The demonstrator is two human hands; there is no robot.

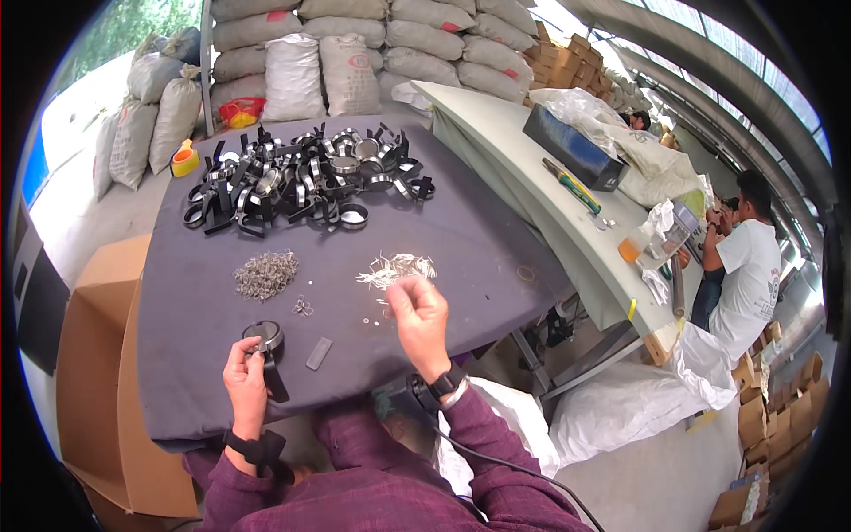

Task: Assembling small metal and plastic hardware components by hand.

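Observation:
My left hand (pixel 245 378) is closed on a round metal piece with a flat black handle (pixel 269 337) near the front of the table; the handle points toward me. To its right lies a small dark grey rectangular bar (pixel 319 353). My right hand (pixel 418 317) is at the near edge of a pile of thin whitish pins (pixel 397 269), its thumb and fingers pinched together. What they hold, if anything, is too small to make out. Left of that pile is a heap of small metal clips (pixel 266 275), with a few loose clips (pixel 303 307) nearer me.
A large heap of black-handled round metal pieces (pixel 306 177) covers the table's far part. A tape roll (pixel 184 160) sits at the far left edge. A cardboard box (pixel 102 355) stands at left. On the side table are pliers (pixel 572 186); a person (pixel 745 257) works beyond.

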